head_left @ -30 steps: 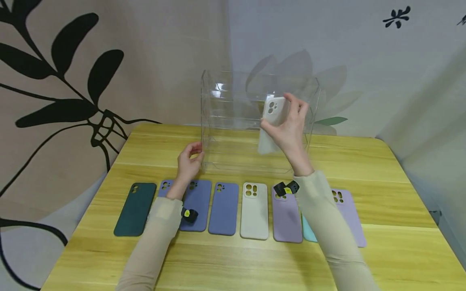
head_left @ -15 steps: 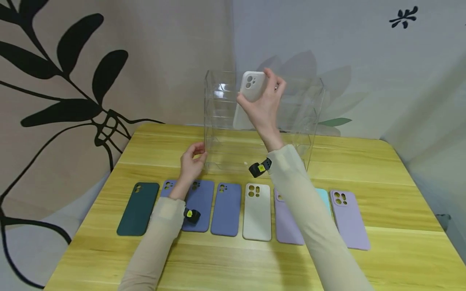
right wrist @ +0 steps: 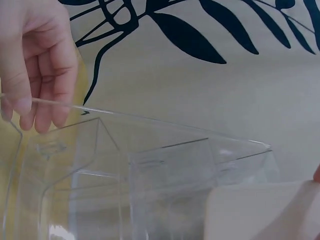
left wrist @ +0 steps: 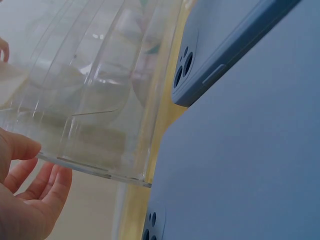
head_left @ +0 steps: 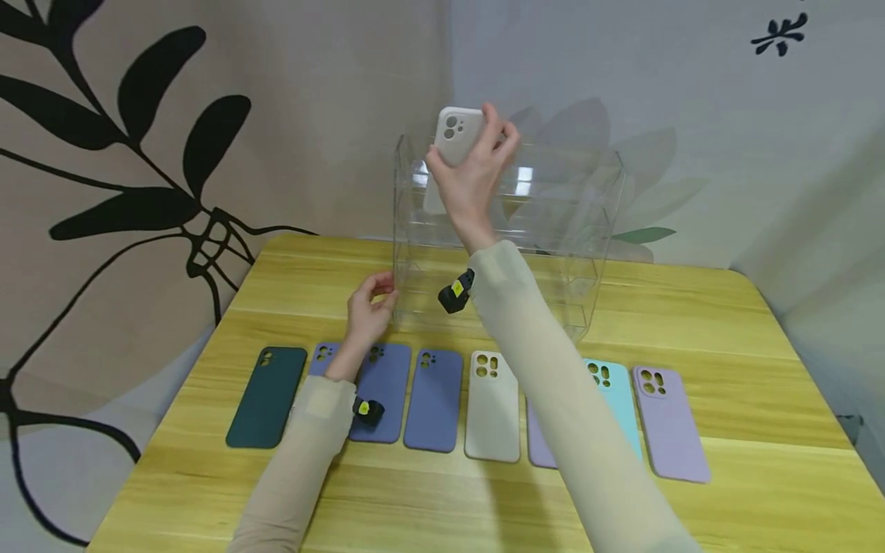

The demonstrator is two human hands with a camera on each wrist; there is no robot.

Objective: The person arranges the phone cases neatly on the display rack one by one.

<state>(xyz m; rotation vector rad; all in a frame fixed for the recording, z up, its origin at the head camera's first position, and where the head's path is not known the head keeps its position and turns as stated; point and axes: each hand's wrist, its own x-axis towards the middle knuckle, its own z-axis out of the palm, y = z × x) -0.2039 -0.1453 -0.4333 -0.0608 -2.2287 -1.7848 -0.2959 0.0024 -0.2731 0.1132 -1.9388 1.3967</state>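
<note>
A white phone case (head_left: 458, 132) is held up at the clear tiered rack's upper left by my right hand (head_left: 475, 170), thumb on one long edge and fingers on the other. Its lower part overlaps the rack (head_left: 553, 180) in the head view; I cannot tell whether they touch. My left hand (head_left: 369, 311) pinches the rack's left side panel near its front edge, thumb on one side and fingers on the other. The left wrist view shows this thumb (left wrist: 22, 146) at the clear panel's edge. In the right wrist view the white case (right wrist: 260, 212) hangs before the tiers.
Phone cases lie in a row on the wooden table (head_left: 415, 507): dark green (head_left: 266, 399), several blue (head_left: 433, 403), off-white (head_left: 492, 411), purple (head_left: 672, 422) and turquoise (head_left: 615, 399). The forearms partly cover some. A wall with leaf prints stands behind the rack.
My right hand has carried the white phone case up and left, from the rack's right half to its upper left. The left hand keeps its place on the side panel.
</note>
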